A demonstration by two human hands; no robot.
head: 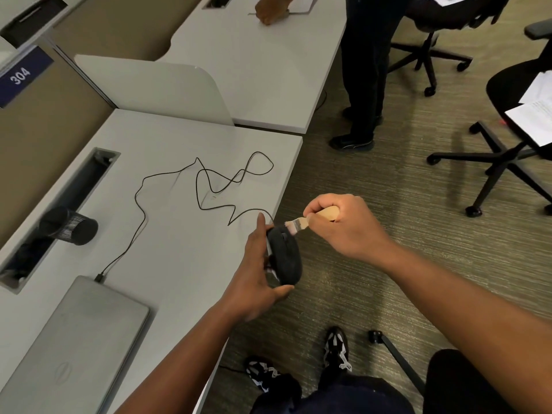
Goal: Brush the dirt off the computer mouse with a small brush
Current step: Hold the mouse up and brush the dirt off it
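A: Where is the computer mouse [285,258] right now?

B: Lifted off the desk [185,234], out past its front edge and above the carpet. The left hand [257,282] holds it from the side, fingers curled round its far flank and the thumb tucked under the near end, top shell turned towards the camera.

A: And the brush?

B: The small brush [301,224] is in the right hand [343,225], whose fingers are wrapped tight round the pale wooden handle. The bristles touch the mouse's front end, about where the wheel and buttons sit.

A: So the brushing is under way?

B: That is my reading. How much dirt is left I cannot tell; the shell is too dark and small to show it.

A: What could spoil it from here?

B: The cable [209,186] mostly. It runs from the mouse in loose loops across the desk to the closed laptop [80,339]. A wide stroke, or lifting the mouse further out, could pull those loops taut and tug the plug. The hold is also one-sided, so a hard push with the bristles might twist the mouse out of it, and nothing is beneath but floor.

A: Anything nearby at risk?

B: A dark mesh cup [70,225] lies on its side well apart, by the cable slot [98,168].
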